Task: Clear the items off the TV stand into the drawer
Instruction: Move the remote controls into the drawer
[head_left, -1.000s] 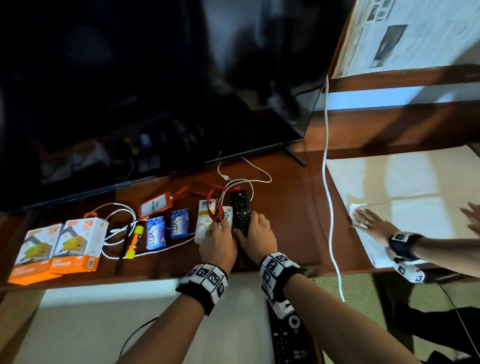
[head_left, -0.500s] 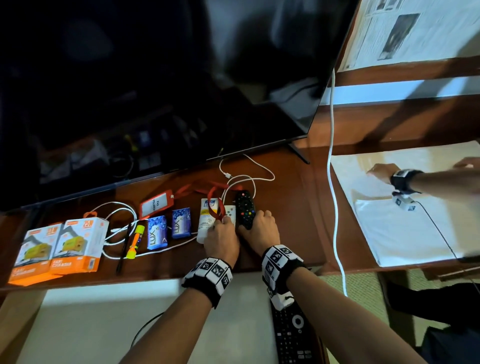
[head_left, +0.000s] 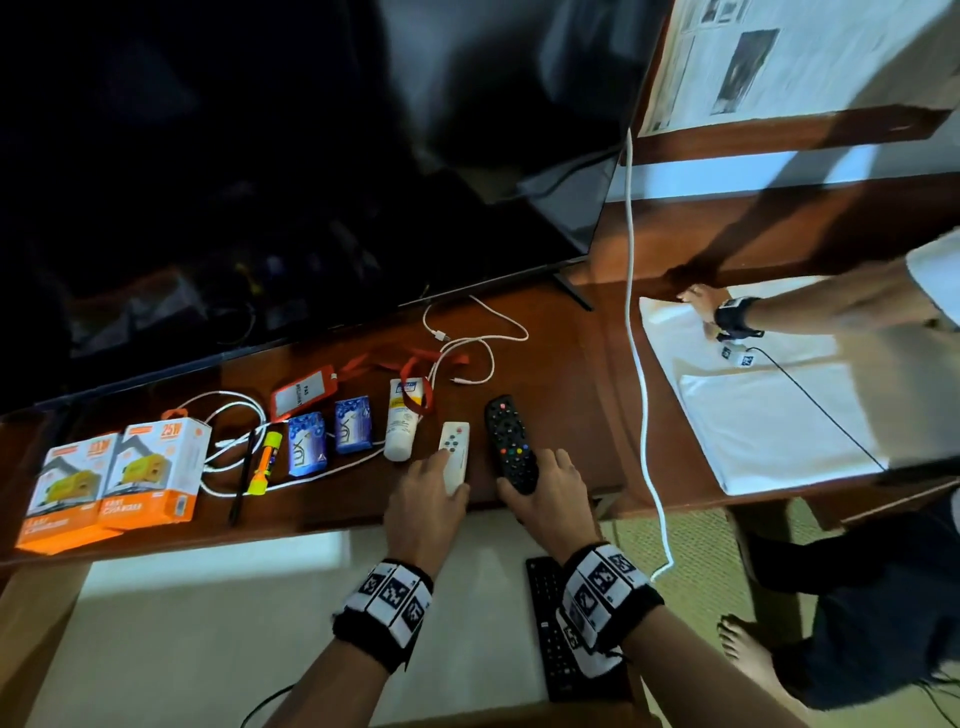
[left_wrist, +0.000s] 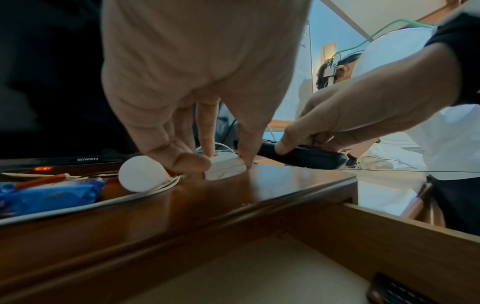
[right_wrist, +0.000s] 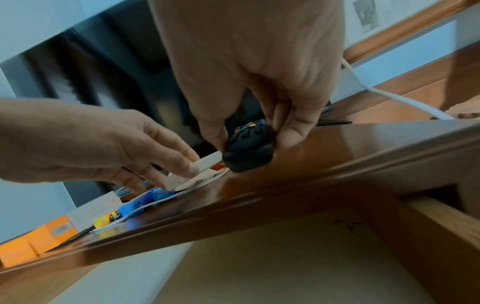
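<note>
My left hand (head_left: 441, 467) grips the near end of a small white remote (head_left: 454, 447) that lies on the brown TV stand (head_left: 561, 384), thumb on one side and fingers on the other (left_wrist: 223, 162). Just to its right, my right hand (head_left: 530, 480) holds a black remote (head_left: 506, 439) by its near end (right_wrist: 249, 152), near the stand's front edge. Below my wrists the drawer (head_left: 234, 613) stands pulled out, with another black remote (head_left: 550, 629) lying in it.
Left of the remotes lie a white tube (head_left: 401, 426), two blue soap packs (head_left: 330, 441), a yellow glue stick (head_left: 265, 462), a black pen (head_left: 241, 483), white cables (head_left: 467, 343), an orange badge holder (head_left: 304, 397) and two orange boxes (head_left: 109, 478). The TV (head_left: 311, 156) stands behind. Another person's arm (head_left: 831, 306) handles white cloth (head_left: 769, 415) at right.
Both remotes have slid toward the front edge and apart, the white one clear of the red lanyard. The other person's hand has moved to the cloth's far edge.
</note>
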